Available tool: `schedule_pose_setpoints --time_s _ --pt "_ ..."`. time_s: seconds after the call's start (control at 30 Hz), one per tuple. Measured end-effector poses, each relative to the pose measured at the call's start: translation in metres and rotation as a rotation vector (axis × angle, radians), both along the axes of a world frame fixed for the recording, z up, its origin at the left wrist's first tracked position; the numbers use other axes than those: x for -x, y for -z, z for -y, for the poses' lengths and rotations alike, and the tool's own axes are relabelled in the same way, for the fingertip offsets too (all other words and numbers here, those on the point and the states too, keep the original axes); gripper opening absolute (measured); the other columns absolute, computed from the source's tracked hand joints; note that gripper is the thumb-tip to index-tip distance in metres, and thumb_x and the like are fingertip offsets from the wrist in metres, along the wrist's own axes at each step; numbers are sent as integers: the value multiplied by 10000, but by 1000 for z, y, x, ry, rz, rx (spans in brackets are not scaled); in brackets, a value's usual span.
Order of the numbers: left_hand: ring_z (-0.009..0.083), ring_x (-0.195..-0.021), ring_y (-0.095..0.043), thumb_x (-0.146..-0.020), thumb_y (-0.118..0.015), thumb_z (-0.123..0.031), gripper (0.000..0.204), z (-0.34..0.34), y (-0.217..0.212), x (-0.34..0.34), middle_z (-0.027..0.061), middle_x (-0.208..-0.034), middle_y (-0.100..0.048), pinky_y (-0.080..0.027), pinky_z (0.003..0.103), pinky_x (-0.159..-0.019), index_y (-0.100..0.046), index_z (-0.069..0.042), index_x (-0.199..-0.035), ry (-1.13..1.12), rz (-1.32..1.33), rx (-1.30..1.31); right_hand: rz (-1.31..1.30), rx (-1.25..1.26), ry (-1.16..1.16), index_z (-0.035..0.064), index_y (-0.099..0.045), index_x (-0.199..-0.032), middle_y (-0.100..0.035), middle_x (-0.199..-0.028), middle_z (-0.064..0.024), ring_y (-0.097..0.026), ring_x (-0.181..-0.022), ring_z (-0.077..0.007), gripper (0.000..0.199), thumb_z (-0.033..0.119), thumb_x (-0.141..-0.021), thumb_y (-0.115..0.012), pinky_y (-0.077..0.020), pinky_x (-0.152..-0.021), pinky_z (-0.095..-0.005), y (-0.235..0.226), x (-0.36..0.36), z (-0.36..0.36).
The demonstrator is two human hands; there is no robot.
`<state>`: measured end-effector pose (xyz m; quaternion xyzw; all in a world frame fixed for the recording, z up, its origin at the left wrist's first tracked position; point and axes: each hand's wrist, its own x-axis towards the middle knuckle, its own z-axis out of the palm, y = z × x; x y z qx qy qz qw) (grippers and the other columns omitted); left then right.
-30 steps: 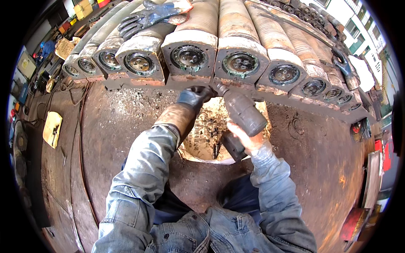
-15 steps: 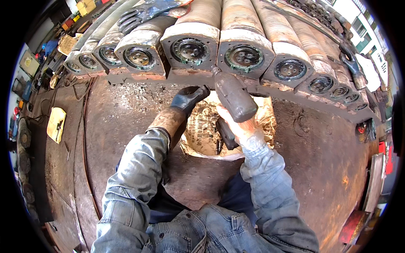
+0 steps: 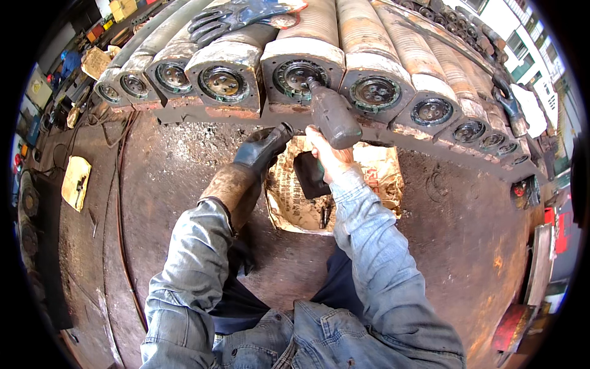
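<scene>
My bare right hand [image 3: 332, 154] is wrapped around the handle of a dark, grimy cordless impact wrench [image 3: 335, 117]. Its black battery base [image 3: 311, 174] hangs below the grip. The wrench's nose points away from me and overlaps the lower right of a round, bolted end face [image 3: 298, 75] on a square-ended cylinder; contact is hard to judge. To the left, my gloved left hand [image 3: 261, 150] is closed in front of the row, thumb side up. Something dark and round-ended shows at its fingertips, too unclear to name.
Under the wrench lies a crumpled paper sack [image 3: 286, 209] with small dark metal parts [image 3: 324, 216] on it. Ribbed cylinders stand side by side across the far side. A blue-grey glove [image 3: 236, 21] rests on them. A cable [image 3: 118, 215] runs along the floor at left.
The impact wrench has moved forward and slightly left, its nose now over the round end face. My left hand has shifted a little left. The whole view has swung slightly.
</scene>
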<state>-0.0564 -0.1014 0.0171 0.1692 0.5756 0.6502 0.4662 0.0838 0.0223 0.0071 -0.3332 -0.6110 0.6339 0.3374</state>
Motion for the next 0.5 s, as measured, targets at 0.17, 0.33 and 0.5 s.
schedule_pose_setpoints --time_s 0.17,0.33,0.5 --pt "138 -1028 -598 -852 -758 -430 655 2 -16 -2 53 -1131 -649 -449 297 -889 -552 -11 -1311 2 46 -28 -366 74 -21 74 -616 -1147 -698 -920 -81 -655 -826 -187 372 290 -864 -726 -525 -720 -351 25 15 -2" --pt "135 -1010 -616 -873 -748 -387 601 19 -3 11 25 -1119 -663 -463 296 -865 -543 -50 -1326 -19 103 -54 254 -566 163 114 -604 -1187 -723 -925 -122 -699 -853 -272 450 352 -827 -731 -540 -741 -410 1 12 14" --pt "150 -997 -636 -873 -755 -361 614 26 -4 14 18 -1113 -674 -491 295 -838 -515 -54 -1348 -62 106 -25 219 -547 123 82 -621 -1142 -717 -970 -82 -678 -866 -225 296 224 -889 -678 -542 -737 -367 -16 7 24"
